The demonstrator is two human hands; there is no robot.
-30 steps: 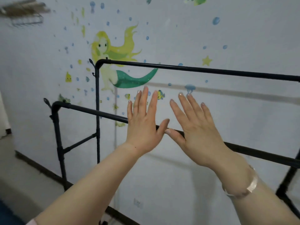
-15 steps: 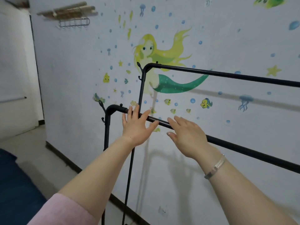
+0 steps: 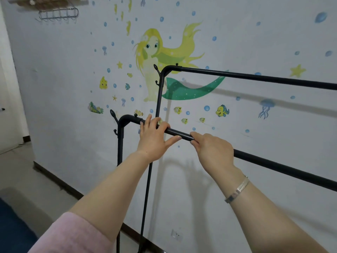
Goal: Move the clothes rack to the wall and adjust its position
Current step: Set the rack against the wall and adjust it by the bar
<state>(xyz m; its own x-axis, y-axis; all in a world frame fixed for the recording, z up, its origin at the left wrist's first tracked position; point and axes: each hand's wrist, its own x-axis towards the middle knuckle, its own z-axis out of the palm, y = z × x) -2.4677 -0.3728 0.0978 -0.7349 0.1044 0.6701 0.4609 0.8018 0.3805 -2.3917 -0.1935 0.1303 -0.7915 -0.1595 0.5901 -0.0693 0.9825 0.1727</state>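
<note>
A black rack (image 3: 255, 77) is seen standing close to the wall (image 3: 60, 73), with two horizontal bars: a high one at the back and a lower one in front. Whether the back bar touches the wall cannot be told; only its shadow is seen on the wall just behind it. The left end of the rack, with small hooks at its corners, is placed in front of the mermaid sticker (image 3: 164, 57).

The lower bar is held by both hands near its left corner. The left hand (image 3: 154, 138) is laid over the bar with the fingers loosely bent on top and the thumb stretched out under it — the grip is not fully closed. The right hand (image 3: 213, 149) is closed around the bar just beside it, with fingers curled together over the top. A short bare piece of bar is left between the two hands. A bracelet (image 3: 237, 189) is worn on the right wrist, and a pink sleeve (image 3: 73, 236) is seen on the left arm.

To the left of the rack, open floor (image 3: 27, 176) is seen along the baseboard, up to the wall corner. A dark blue edge (image 3: 11, 232) is visible at the lower left. A hook shelf (image 3: 58, 11) is fixed high on the wall.
</note>
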